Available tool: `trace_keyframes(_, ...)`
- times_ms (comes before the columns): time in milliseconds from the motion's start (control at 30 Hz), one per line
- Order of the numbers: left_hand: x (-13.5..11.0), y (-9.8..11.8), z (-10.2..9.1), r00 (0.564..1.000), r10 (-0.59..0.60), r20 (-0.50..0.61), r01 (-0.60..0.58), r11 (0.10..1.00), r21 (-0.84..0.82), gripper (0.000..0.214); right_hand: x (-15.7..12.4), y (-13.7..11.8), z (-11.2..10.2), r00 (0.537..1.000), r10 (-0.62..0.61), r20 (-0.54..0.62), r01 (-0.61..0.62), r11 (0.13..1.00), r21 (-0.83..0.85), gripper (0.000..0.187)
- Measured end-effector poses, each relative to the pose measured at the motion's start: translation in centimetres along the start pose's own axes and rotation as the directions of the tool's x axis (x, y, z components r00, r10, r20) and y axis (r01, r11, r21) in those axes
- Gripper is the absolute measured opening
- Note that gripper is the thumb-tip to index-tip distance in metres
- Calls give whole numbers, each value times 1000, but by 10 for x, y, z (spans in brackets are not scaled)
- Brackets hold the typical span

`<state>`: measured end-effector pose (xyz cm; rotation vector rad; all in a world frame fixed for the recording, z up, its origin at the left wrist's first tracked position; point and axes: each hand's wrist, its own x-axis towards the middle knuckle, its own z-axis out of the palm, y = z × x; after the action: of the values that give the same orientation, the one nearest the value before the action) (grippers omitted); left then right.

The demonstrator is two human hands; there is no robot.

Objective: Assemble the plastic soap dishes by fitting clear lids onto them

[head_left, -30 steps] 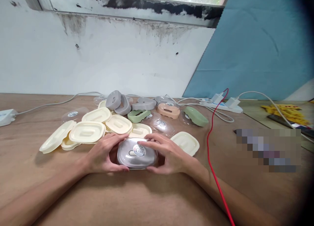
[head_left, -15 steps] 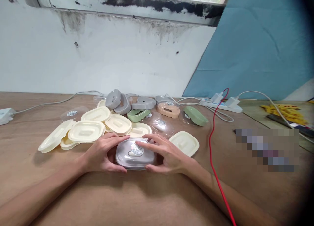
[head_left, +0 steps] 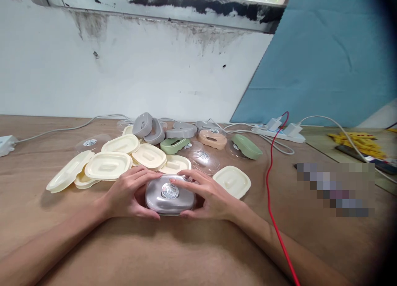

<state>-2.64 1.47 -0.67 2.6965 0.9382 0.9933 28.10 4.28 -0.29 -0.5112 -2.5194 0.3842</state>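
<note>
Between my two hands is a grey soap box (head_left: 170, 201) with a clear lid and a round sticker on top. My left hand (head_left: 133, 193) is closed around its left side, thumb at the near corner and fingers along the far edge. My right hand (head_left: 206, 195) grips the right side, with one finger lying across the lid near the sticker. Just behind the hands lie several cream oval trays (head_left: 108, 166), loosely stacked. One more cream tray (head_left: 232, 182) rests beside my right hand.
Grey trays (head_left: 181, 130), a green tray (head_left: 247, 146) and a peach tray (head_left: 212, 139) lie toward the wall among clear lids (head_left: 204, 160). A red cable (head_left: 269, 195) crosses the table on the right, from a white power strip (head_left: 279, 133).
The clear lid with its sticker sits slightly lower and more centred over the grey base. Both hands keep nearly the same places; the view has shifted very slightly.
</note>
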Motion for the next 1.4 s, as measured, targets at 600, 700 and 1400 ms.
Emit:
trace_keyframes(600,3,11,-3,984,-146,104,155,984,-90,84,4,-11,-1,992,124,37,-127,989,78,94)
trace_keyframes(700,2,10,-1,978,-179,104,192,974,-124,81,7,-13,-3,990,139,32,-142,985,97,92)
trace_keyframes(1400,-2,3,4,970,-201,135,225,956,-189,96,4,-8,2,990,131,43,-134,990,54,99)
